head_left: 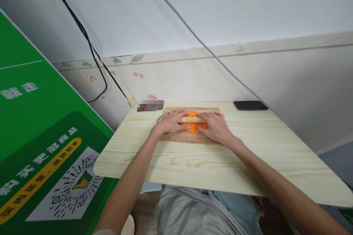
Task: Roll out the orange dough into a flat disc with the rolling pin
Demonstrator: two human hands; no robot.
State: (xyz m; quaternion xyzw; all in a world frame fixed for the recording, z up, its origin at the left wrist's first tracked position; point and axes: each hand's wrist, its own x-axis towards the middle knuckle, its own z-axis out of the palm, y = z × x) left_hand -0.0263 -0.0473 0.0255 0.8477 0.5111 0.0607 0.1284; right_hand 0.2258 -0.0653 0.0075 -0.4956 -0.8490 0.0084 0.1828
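Note:
A pale wooden rolling pin (193, 119) lies crosswise on a flat sheet of orange dough or clay (194, 128); which of the two it is I cannot tell. Under the sheet is a brown wooden board (187, 138) on the table. My left hand (173, 121) is closed over the pin's left end, thumb on the near side. Over the right end, my right hand (216, 126) grips in the same way. Orange material shows both beyond and on the near side of the pin. My palms hide the pin's ends.
The light wood-grain table (176, 161) stands against a white wall. A black phone (250, 105) lies at its back right, and a blurred-out flat item (150, 105) at the back left. A grey cable (193, 31) runs down the wall. A green sign (41, 117) stands at left.

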